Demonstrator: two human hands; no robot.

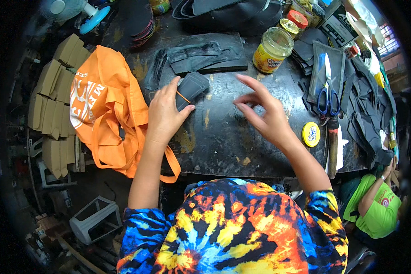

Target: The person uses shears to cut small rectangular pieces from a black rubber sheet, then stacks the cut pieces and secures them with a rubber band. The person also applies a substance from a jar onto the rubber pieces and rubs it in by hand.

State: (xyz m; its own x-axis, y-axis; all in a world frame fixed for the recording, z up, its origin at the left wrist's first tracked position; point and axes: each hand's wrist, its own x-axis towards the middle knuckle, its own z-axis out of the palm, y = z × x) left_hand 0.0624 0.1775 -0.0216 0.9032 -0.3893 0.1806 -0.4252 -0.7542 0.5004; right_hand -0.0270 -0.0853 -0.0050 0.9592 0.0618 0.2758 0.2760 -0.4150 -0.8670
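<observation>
The left hand (165, 108) spreads thumb and fingers around the near-left end of a black stitched bundle (198, 86) with an orange band (183, 97) (whether it grips, I cannot tell). The bundle lies left of the open glass jar (273, 49) and nearer the wearer, its long axis slanting up toward the jar's side. The right hand (268, 114), farther from the bundle, hangs empty just nearer than the jar, thumb and fingers apart. Around the jar stretches a scuffed black table (219, 141); scissors (328, 86) lie right of it, an orange tote bag (112, 77) and cardboard boxes (52, 82) well left.
</observation>
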